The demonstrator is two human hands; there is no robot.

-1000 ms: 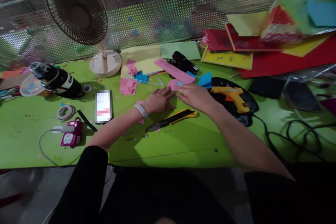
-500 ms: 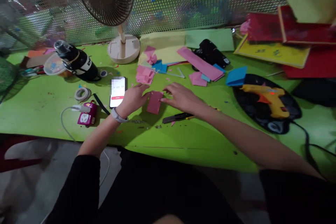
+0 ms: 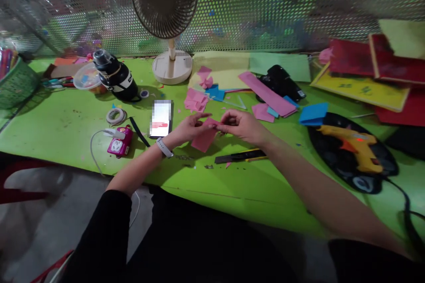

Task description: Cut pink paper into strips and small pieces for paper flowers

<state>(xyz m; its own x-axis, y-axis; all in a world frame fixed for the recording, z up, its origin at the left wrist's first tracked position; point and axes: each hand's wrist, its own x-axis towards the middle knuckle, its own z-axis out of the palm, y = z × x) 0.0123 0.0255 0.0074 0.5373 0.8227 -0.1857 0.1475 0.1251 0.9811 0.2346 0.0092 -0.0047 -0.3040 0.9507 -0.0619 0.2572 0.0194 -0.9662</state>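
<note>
A pink rectangle of paper is tilted up off the green table. My left hand pinches its upper left part between thumb and fingers. At the upper right corner, my right hand grips the same paper, fingertips close to those of the left. Just below my right hand lies a utility knife with a black and yellow handle. A phone with a lit screen is beside my left wrist. Beyond my hands are small folded pink papers and a pink pinwheel shape.
A yellow glue gun rests on a black tray at right. A fan, a black bottle and a camera stand behind. Tape and a purple power adapter are at left.
The pink paper was lying flat with both hands beside it; now it is lifted and both hands pinch its upper edge. The whole view has shifted slightly.
</note>
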